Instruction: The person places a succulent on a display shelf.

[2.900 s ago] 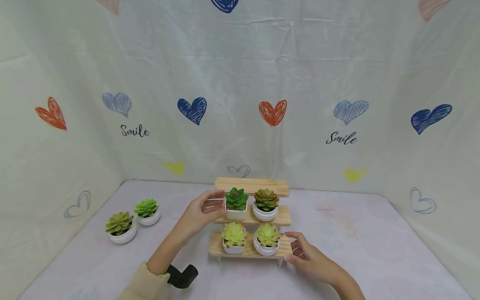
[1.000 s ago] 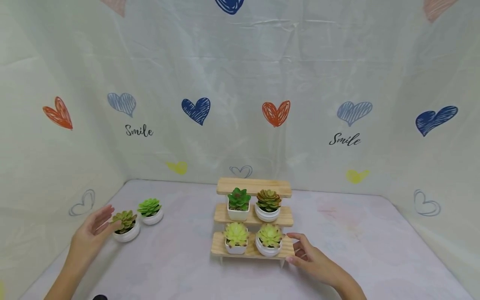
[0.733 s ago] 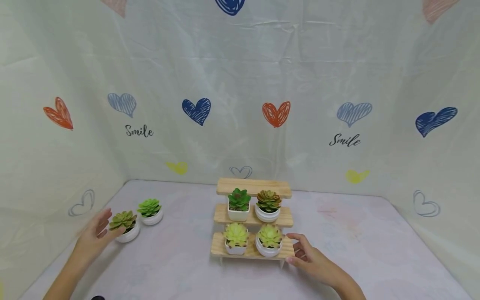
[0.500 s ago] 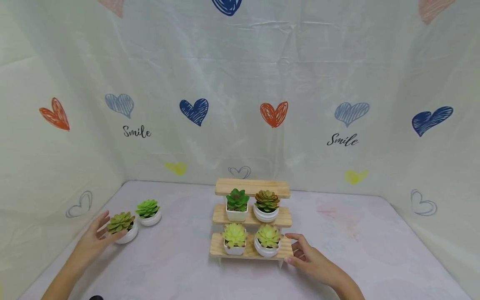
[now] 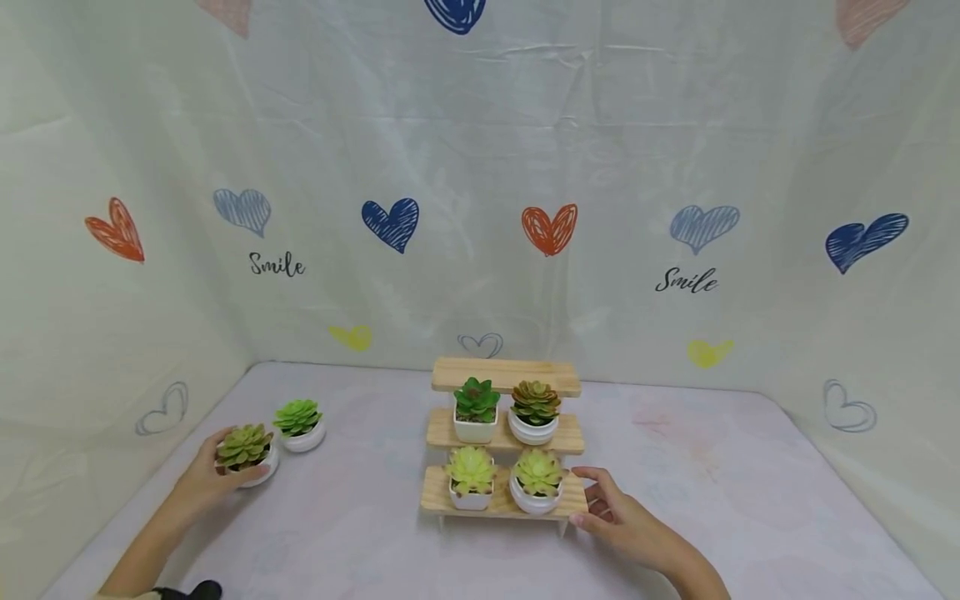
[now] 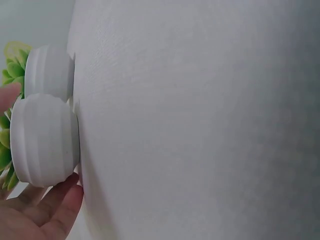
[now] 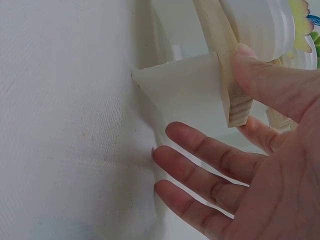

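My left hand (image 5: 237, 468) grips a round white pot holding an olive-green succulent (image 5: 243, 443) on the table at the left. In the left wrist view its fingers (image 6: 52, 207) curl under that pot (image 6: 45, 140). A three-step wooden stand (image 5: 504, 375) stands in the middle. Its middle step carries a dark green succulent (image 5: 475, 402) and a brownish one (image 5: 533, 402); the lowest step has two pale green ones (image 5: 469, 468). My right hand (image 5: 587, 498) holds the right end of the lowest step (image 7: 231, 97) between thumb and forefinger, the other fingers (image 7: 200, 150) spread on the table.
A second white pot with a bright green succulent (image 5: 298, 417) sits just behind the held one. The stand's top step is bare. Cloth walls printed with hearts (image 5: 549, 227) close in the back and both sides. A black object (image 5: 197, 591) shows at the bottom left edge.
My left hand left the dark green pot on the middle step, swung left across the table and closed around the olive-green pot. The right hand stayed at the stand.
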A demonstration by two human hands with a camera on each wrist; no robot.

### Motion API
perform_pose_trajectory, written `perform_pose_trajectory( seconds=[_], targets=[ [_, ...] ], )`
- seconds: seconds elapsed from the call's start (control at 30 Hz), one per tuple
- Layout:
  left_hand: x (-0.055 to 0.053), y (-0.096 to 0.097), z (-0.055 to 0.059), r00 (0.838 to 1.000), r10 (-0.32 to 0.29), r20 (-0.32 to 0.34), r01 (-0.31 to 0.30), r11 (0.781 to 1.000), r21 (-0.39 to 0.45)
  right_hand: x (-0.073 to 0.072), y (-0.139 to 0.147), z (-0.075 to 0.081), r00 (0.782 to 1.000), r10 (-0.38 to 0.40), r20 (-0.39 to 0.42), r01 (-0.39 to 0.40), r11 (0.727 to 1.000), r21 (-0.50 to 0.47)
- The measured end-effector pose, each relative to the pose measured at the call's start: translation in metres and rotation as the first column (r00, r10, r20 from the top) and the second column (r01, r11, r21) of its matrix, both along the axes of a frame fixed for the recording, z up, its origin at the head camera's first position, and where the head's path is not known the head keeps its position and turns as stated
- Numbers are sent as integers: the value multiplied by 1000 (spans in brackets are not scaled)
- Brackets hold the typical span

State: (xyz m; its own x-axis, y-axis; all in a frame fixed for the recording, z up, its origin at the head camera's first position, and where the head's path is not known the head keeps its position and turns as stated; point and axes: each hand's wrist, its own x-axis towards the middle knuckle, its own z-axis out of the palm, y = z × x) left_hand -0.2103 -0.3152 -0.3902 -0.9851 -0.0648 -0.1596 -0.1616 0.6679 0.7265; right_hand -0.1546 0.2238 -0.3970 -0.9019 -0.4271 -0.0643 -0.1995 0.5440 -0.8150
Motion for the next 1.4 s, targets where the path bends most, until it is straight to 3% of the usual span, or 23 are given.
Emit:
perform_pose_trajectory(
  seconds=[0.23,0.47,0.8,1.03,1.2,1.4],
  targets=[
    [0,2,-3,997,-1,-74,-1,1000,-31,0,1,0,1000,4,-5,-4,1000,-1],
    [0,5,-2,998,11,-56,-13,999,-43,1,2,1,1000,-2,-7,2,1000,5],
    [5,12,3,994,1,-111,-14,993,-118,0,2,0,1000,5,11,-4,1000,-14],
    [12,17,12,995,6,-95,-15,995,-96,0,1,0,1000,5,3,-5,1000,-4],
    [19,31,25,985,-15,-173,-2,995,-99,0,2,1,1000,1,2,-1,1000,-5],
    [27,55,42,952,-47,-303,13,993,-113,0,1,1,1000,-3,8,3,1000,-1]
  ],
)
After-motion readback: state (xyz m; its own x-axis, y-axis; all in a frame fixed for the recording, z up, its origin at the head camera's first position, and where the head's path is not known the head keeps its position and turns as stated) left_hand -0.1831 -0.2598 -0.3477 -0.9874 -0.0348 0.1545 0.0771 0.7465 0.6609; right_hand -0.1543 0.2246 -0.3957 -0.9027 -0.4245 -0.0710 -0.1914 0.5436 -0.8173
